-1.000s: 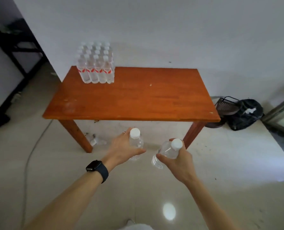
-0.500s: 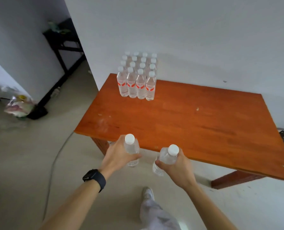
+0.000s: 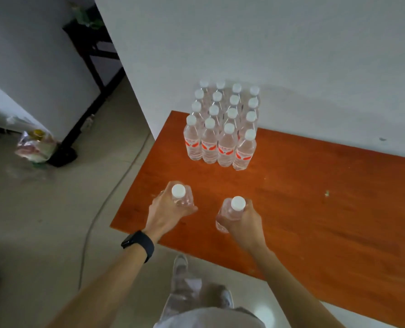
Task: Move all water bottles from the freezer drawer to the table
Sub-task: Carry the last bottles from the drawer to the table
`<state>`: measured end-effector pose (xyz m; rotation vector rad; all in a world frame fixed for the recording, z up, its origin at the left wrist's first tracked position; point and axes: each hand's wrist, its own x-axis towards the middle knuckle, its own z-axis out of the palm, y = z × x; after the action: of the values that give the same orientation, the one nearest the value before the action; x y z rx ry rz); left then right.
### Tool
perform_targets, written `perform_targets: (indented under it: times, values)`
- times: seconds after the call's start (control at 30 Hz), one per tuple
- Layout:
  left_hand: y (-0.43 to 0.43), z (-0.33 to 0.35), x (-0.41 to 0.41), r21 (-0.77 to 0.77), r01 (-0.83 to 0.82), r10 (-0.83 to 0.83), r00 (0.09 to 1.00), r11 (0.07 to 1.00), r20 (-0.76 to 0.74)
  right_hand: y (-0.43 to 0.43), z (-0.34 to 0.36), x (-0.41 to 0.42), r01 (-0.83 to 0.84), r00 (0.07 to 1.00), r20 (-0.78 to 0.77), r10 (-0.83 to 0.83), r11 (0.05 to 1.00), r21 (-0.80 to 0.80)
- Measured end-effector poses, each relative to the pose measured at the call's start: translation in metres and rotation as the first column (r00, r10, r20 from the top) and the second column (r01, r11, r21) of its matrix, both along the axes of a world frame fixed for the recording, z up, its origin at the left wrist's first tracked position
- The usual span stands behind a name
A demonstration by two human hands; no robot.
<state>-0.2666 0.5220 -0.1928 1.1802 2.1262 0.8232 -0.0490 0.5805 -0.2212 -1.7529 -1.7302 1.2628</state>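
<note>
One bottle in left hand, second bottle in right hand.

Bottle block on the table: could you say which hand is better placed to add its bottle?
Probably the left hand: its water bottle is nearer the bottle block than the right hand's.

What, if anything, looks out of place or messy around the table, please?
Little stands out: the bottles stand upright in a neat block. A small speck lies on the table, and a crumpled plastic bag sits on the floor to the left.
</note>
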Motion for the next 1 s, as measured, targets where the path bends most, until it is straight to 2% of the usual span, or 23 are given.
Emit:
perform_targets:
  times: [0.33,0.5,0.63,0.7,0.87,1.0]
  values:
    - [0.121,-0.024,-0.087,-0.073,0.262,-0.259,0.964,0.962,0.059,0.085,-0.011,-0.092,0.13,0.992,-0.007,-0.13,0.991,0.026]
    - [0.162,-0.025,-0.112,-0.056,0.365,-0.364,0.931,0.929,0.034,0.113,-0.008,-0.126,0.144,0.99,-0.011,-0.144,0.986,0.085]
    - [0.176,-0.028,-0.124,-0.053,0.465,-0.467,0.883,0.884,-0.042,0.125,-0.009,-0.138,0.145,0.989,-0.035,-0.142,0.984,0.101]
    - [0.176,-0.033,-0.129,-0.051,0.47,-0.472,0.88,0.881,-0.049,0.132,-0.011,-0.137,0.165,0.985,-0.057,-0.16,0.983,0.081]
    - [0.164,-0.055,-0.136,-0.045,0.383,-0.38,0.923,0.923,0.067,0.125,-0.028,-0.127,0.234,0.964,-0.117,-0.238,0.971,-0.048]
    - [0.167,-0.074,-0.134,-0.145,0.375,-0.347,0.919,0.916,0.186,0.114,-0.044,-0.127,0.162,0.982,-0.082,-0.171,0.981,-0.11]
